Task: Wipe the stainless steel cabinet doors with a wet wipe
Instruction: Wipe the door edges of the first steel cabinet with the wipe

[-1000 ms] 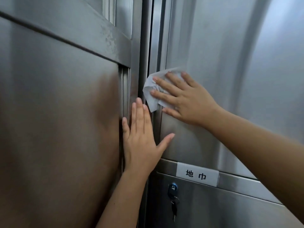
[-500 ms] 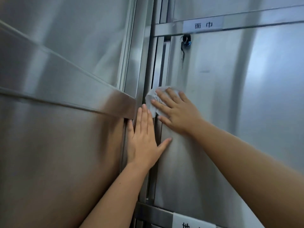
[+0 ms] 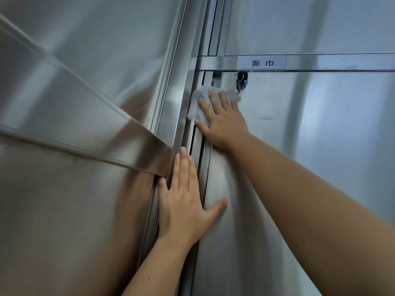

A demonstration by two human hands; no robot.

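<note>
One "面巾" label (image 3: 261, 61) above door (image 3: 310, 157)

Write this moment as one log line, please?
right hand: pressing white wet wipe on stainless steel cabinet door | left hand: flat on door edge

Crowding the wet wipe (image 3: 195, 103) from above with a key bunch (image 3: 240, 83) at its right edge and the labelled crossbar (image 3: 331, 63) just over it. Lying open rightward and downward across the bare door panel (image 3: 310, 157). Blocking the seam (image 3: 197, 157) lower down with the left hand (image 3: 181, 201) pressing flat.
</note>
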